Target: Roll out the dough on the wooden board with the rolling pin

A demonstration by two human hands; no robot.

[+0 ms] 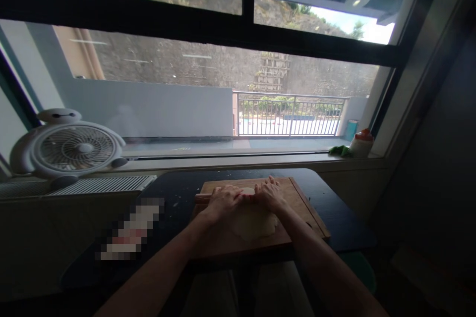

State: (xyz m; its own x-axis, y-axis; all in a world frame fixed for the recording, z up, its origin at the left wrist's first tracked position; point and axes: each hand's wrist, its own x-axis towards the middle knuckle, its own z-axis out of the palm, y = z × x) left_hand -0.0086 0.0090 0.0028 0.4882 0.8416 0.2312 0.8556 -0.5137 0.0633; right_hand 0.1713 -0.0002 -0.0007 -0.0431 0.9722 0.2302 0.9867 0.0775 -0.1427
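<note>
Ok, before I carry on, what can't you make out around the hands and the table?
All in the head view:
Rolling pin: mostly covered by the left hand and right hand; finger grip unclear.
Dough: far part partly hidden behind the hands.
Pixelated patch on the table: mosaic hides what lies there.
Bottle on the sill: too small to read any label.

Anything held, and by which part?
Left hand and right hand lie over the rolling pin, its left end exposed; whether either grips it cannot be told.

dough [256, 225] lies on the board [307, 214] on the table [344, 233], fan [85, 148] left.
</note>
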